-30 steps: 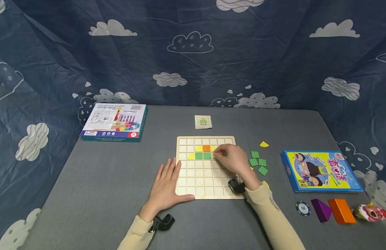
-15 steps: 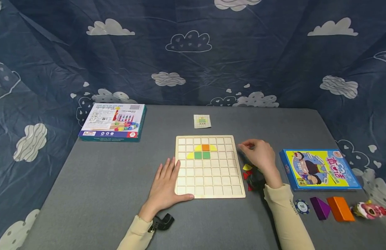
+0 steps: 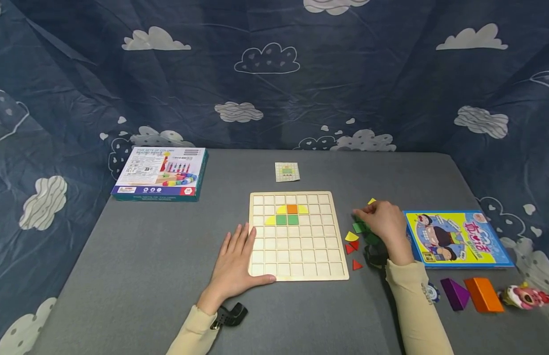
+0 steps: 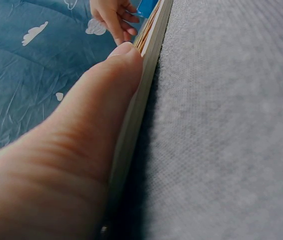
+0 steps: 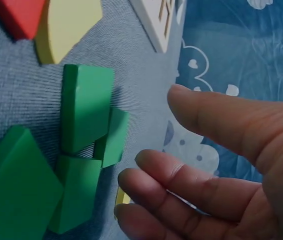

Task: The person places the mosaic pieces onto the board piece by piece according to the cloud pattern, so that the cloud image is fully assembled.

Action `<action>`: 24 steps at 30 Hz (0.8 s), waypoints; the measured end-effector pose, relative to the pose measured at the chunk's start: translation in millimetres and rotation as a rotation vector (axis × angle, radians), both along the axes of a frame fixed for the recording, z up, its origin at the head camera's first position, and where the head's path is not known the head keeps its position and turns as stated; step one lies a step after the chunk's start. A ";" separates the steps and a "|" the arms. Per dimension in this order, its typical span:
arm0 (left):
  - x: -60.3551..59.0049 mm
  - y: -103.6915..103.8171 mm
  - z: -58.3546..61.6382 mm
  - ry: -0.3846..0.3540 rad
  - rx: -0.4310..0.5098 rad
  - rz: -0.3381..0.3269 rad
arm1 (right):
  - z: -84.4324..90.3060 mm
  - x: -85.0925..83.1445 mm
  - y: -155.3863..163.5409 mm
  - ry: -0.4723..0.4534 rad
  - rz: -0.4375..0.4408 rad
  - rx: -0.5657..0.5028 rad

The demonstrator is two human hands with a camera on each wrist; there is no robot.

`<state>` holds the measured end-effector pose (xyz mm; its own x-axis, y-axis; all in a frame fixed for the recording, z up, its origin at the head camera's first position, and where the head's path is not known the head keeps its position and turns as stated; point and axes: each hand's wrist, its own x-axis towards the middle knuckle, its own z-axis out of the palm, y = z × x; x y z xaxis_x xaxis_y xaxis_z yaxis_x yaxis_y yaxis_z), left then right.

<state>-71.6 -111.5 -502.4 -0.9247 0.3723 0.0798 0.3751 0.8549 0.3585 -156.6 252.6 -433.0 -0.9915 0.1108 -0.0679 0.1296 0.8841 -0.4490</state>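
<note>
A: Big picture first: grey table (image 3: 136,256), wooden grid board (image 3: 298,236) in the middle with a few tiles already in its upper rows, namely yellow curves, one orange square (image 3: 292,209) and two greens below it. The left hand (image 3: 236,264) lies flat, fingers straight, thumb against the board's near edge, pinning it.

B: And the right hand (image 3: 383,224)?

A: It hovers over the loose green squares (image 5: 84,150) right of the board, between it and the blue box (image 3: 456,239). Fingers loosely bent, nothing gripped as far as the wrist view shows.

B: Those greens are bunched together, touching. I'd guess she does best pinching the top one by its edges so the rest don't slide.

A: Agreed, and the left hand should probably hold the board steady. Red triangles (image 3: 353,246) and a yellow wedge (image 3: 351,236) lie just beside it, easy to bump.
</note>
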 end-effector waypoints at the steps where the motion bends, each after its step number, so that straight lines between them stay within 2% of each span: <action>1: -0.1 0.1 -0.2 0.001 0.000 -0.001 | -0.3 -0.3 0.0 -0.012 -0.001 0.002; 6: -0.2 0.1 -1.0 0.000 0.006 0.000 | -1.2 -0.8 -0.8 -0.044 -0.009 0.010; 17: -0.4 -0.1 -1.2 0.008 0.012 -0.002 | -6.0 -2.0 -1.5 -0.031 -0.057 0.083; 24: -0.3 -0.4 -2.3 0.018 0.022 -0.002 | -8.2 -5.7 -7.1 -0.084 -0.060 0.081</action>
